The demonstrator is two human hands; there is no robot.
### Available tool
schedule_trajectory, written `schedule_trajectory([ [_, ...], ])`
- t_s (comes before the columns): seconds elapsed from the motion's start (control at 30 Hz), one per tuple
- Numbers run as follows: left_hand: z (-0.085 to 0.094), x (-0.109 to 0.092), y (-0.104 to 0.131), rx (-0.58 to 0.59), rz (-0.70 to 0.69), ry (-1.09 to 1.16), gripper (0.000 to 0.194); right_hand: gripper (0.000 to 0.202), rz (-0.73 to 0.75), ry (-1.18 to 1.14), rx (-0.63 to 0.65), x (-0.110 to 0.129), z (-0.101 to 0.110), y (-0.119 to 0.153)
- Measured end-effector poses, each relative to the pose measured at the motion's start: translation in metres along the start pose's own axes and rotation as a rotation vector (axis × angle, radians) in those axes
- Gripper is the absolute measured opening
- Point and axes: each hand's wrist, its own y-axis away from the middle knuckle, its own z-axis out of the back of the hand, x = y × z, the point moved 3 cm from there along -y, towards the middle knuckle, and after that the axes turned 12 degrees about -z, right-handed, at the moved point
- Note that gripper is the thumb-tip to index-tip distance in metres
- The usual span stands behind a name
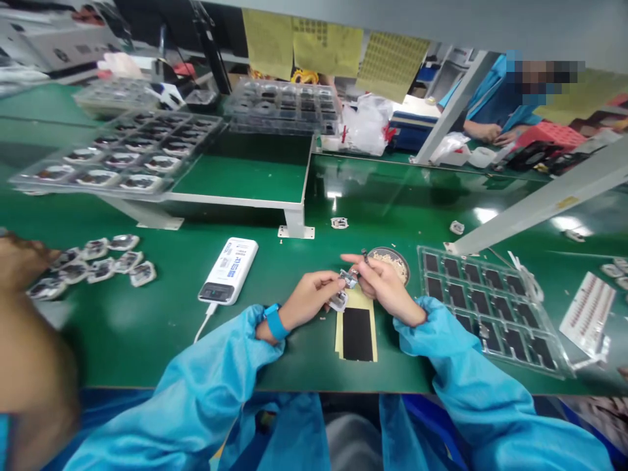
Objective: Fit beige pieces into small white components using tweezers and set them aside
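My left hand (314,294), with a blue band at the wrist, pinches a small white plastic housing (338,301). A silvery part (348,279) sits at its fingertips, between both hands. My right hand (385,284) is closed around a slim dark tool (364,254), whose end shows above the fingers; its working tip is hidden. Its index finger reaches left over the silvery part. Below both hands lies yellow backing paper (338,340) bearing a black rectangular sheet (358,333). Just behind my right hand stands a round dish (403,267) of small pale pieces.
A white power bank (228,271) with a cable lies left. Several white housings (101,269) are grouped near another person's arm (29,327). A clear tray (498,307) of black pieces is right. A raised shelf (245,176) carries trays; a slanted post (540,203) stands right.
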Motion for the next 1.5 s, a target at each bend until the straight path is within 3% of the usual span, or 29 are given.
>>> schedule_trajectory([
  [0.17, 0.003, -0.005, -0.001, -0.101, 0.003, 0.041, 0.039, 0.027, 0.002, 0.034, -0.156, -0.012, 0.006, 0.002],
  [0.27, 0.005, -0.004, -0.002, -0.124, 0.034, 0.089, 0.042, 0.026, -0.013, -0.094, -0.230, -0.010, 0.014, 0.005],
  [0.37, 0.008, -0.002, -0.003, -0.145, 0.019, 0.118, 0.041, 0.028, -0.081, -0.172, -0.171, -0.007, 0.017, 0.010],
  [0.53, 0.015, -0.004, -0.002, -0.188, -0.078, 0.036, 0.038, 0.028, -0.168, -0.067, 0.019, -0.012, 0.004, 0.015],
  [0.7, 0.015, -0.010, 0.002, -0.199, -0.144, -0.080, 0.036, 0.036, -0.173, -0.069, -0.083, -0.022, -0.005, 0.011],
  [0.93, 0.006, -0.013, 0.005, -0.132, -0.202, -0.051, 0.042, 0.038, -0.198, -0.086, -0.128, -0.026, -0.008, 0.008],
  [1.3, 0.006, -0.014, 0.004, -0.151, -0.281, -0.433, 0.041, 0.040, -0.232, -0.147, -0.126, -0.027, -0.006, 0.007],
  [1.4, 0.004, -0.014, 0.005, -0.175, -0.319, -0.447, 0.038, 0.040, -0.230, -0.148, -0.153, -0.028, -0.008, 0.007],
  [1.5, 0.004, -0.008, 0.005, -0.194, -0.245, -0.320, 0.042, 0.032, -0.128, -0.137, -0.214, -0.027, -0.009, 0.007],
])
